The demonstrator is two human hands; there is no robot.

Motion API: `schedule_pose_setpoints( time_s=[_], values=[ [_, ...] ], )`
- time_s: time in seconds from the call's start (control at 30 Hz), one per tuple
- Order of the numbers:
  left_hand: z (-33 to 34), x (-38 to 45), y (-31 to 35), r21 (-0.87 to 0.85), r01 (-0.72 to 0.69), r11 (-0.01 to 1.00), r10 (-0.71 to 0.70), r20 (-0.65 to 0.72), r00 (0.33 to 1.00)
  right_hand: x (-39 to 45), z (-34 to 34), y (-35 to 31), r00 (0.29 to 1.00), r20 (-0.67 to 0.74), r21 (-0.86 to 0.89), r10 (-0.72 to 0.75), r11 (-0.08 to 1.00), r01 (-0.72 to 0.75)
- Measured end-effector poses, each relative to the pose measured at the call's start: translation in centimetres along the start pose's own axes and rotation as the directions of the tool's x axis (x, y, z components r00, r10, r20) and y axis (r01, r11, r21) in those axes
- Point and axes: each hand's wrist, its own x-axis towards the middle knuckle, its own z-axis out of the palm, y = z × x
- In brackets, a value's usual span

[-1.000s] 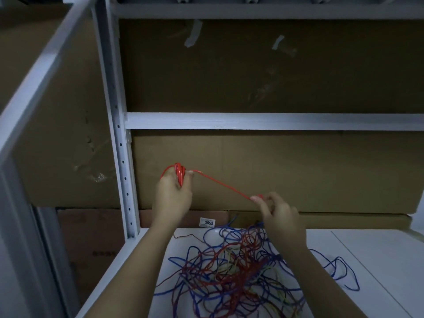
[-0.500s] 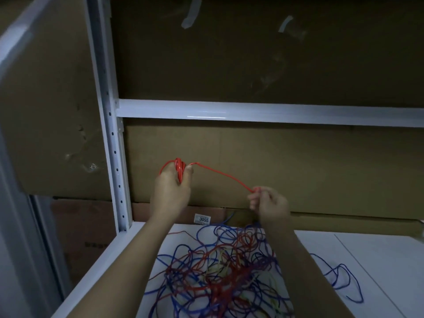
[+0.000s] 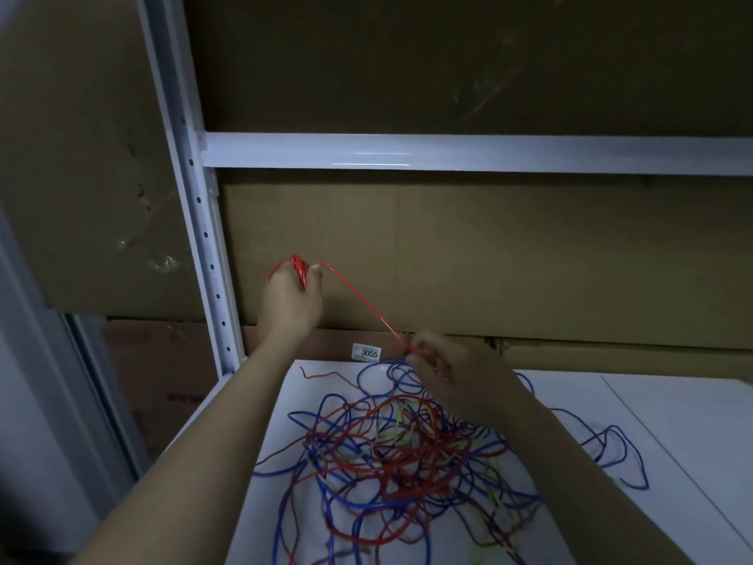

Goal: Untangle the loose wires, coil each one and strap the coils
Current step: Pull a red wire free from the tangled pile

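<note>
A tangle of red, blue and yellow wires [image 3: 391, 454] lies on the white shelf surface [image 3: 668, 442]. My left hand [image 3: 287, 303] is raised above the shelf's left end and grips a small red coil [image 3: 300, 269] between thumb and fingers. From that coil a single red wire [image 3: 358, 303] slopes down to the right. My right hand [image 3: 452, 377] pinches this wire low, just above the far edge of the tangle. A loose red wire end [image 3: 322, 376] lies on the shelf near the left.
A white perforated upright post [image 3: 199, 222] stands left of my left hand, and a white crossbeam [image 3: 468, 153] runs above. Brown cardboard [image 3: 509, 254] backs the shelf, with a small label reading 3055 [image 3: 366, 352] at its base. A blue wire loop [image 3: 615, 450] trails right.
My right hand has dropped lower toward the tangle, so the red wire now slopes more steeply. My left hand keeps the coil in place. The view has tilted slightly downward.
</note>
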Motion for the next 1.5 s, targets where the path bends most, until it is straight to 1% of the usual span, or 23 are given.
schedule_pose_setpoints(
  time_s=[0.07,0.13,0.23,0.33,0.43,0.47,0.53,0.6,0.67,0.73,0.77,0.8,0.83,0.9,0.93,1.0,1.07,1.1,1.13,1.23,1.3,1.4,1.5],
  values=[
    [0.0,0.0,-0.2,0.005,0.012,1.0,-0.012,-0.002,1.0,0.1,0.5,-0.5,0.995,-0.086,-0.162,-0.055,0.986,0.041],
    [0.0,0.0,-0.3,-0.003,0.029,1.0,-0.029,-0.001,1.0,0.5,1.0,-0.3,0.971,-0.239,-0.213,-0.027,0.977,-0.025],
    [-0.2,0.1,-0.5,-0.015,0.026,1.0,-0.026,0.032,0.999,1.6,1.1,-0.1,0.9,-0.402,-0.021,0.169,0.981,-0.194],
    [0.0,-0.7,-0.1,-0.023,0.005,1.0,-0.003,0.116,0.993,3.1,1.0,0.0,0.767,-0.562,0.058,0.308,0.94,-0.335],
    [-0.1,-2.3,0.9,-0.146,0.05,0.988,0.002,0.335,0.942,4.9,0.2,0.4,0.616,-0.607,0.28,0.502,0.861,-0.426],
    [-0.3,-2.9,1.2,-0.245,0.108,0.963,0.009,0.431,0.902,5.2,0.1,0.7,0.601,-0.588,0.313,0.541,0.837,-0.448],
    [-1.0,-3.9,1.8,-0.493,0.302,0.816,0.053,0.585,0.809,5.4,0.4,1.0,0.668,-0.504,0.21,0.547,0.828,-0.52],
    [-1.6,-4.5,2.5,-0.684,0.46,0.566,0.12,0.62,0.775,5.4,1.2,0.7,0.801,-0.316,-0.011,0.508,0.842,-0.539],
    [-1.8,-4.7,3.2,-0.779,0.53,0.336,0.138,0.597,0.79,4.9,2.0,0.1,0.883,-0.159,-0.245,0.441,0.849,-0.468],
    [-1.6,-4.4,3.8,-0.826,0.539,0.164,0.124,0.559,0.82,4.4,2.8,-0.8,0.961,-0.168,-0.443,0.218,0.854,-0.271],
    [-1.4,-4.1,3.9,-0.843,0.525,0.115,0.109,0.536,0.837,3.9,2.9,-1.4,0.98,-0.181,-0.469,0.089,0.868,-0.165],
    [-1.0,-3.8,4.0,-0.855,0.511,0.09,0.086,0.517,0.851,3.5,3.2,-1.8,0.986,-0.167,-0.504,0.032,0.856,-0.113],
    [-0.6,-3.5,4.1,-0.864,0.496,0.088,0.058,0.501,0.863,3.2,3.5,-1.9,0.996,-0.081,-0.507,0.036,0.859,-0.072],
    [0.6,-3.0,4.1,-0.868,0.463,0.178,-0.009,0.469,0.883,2.3,4.0,-2.0,0.998,0.018,-0.452,0.053,0.891,-0.04],
    [1.1,-2.9,4.1,-0.856,0.436,0.279,-0.031,0.446,0.895,1.9,3.9,-2.1,0.998,0.037,-0.413,0.041,0.91,-0.023],
    [2.0,-2.9,3.9,-0.76,0.347,0.549,-0.014,0.406,0.914,1.3,3.0,-3.2,0.999,-0.031,-0.276,-0.039,0.961,0.029],
    [2.3,-3.3,3.1,-0.541,0.202,0.816,0.067,0.437,0.897,1.2,2.2,-4.0,0.994,-0.075,-0.147,-0.08,0.987,0.069],
    [2.3,-3.6,2.6,-0.412,0.113,0.904,0.114,0.487,0.866,1.2,1.8,-4.1,0.996,-0.057,-0.084,-0.068,0.994,0.064],
    [2.1,-3.9,2.1,-0.31,0.031,0.95,0.148,0.537,0.83,1.3,1.4,-3.9,0.999,-0.034,-0.033,-0.04,0.999,0.039],
    [1.2,-3.9,1.3,-0.109,-0.138,0.984,0.176,0.597,0.783,1.9,0.5,-2.3,0.997,0.042,0.059,0.068,0.996,-0.07],
    [0.6,-3.9,1.5,-0.037,-0.177,0.983,0.16,0.632,0.758,2.2,0.3,-1.4,0.993,0.051,0.094,0.104,0.99,-0.108],
    [0.2,-3.9,1.9,0.023,-0.138,0.99,0.086,0.68,0.728,2.6,0.3,-0.8,0.995,-0.017,0.169,0.094,0.982,-0.089],
    [0.0,-4.2,2.6,0.004,-0.07,0.998,0.046,0.715,0.698,3.4,0.3,-0.1,0.985,-0.073,0.314,0.159,0.941,-0.129]
  ],
)
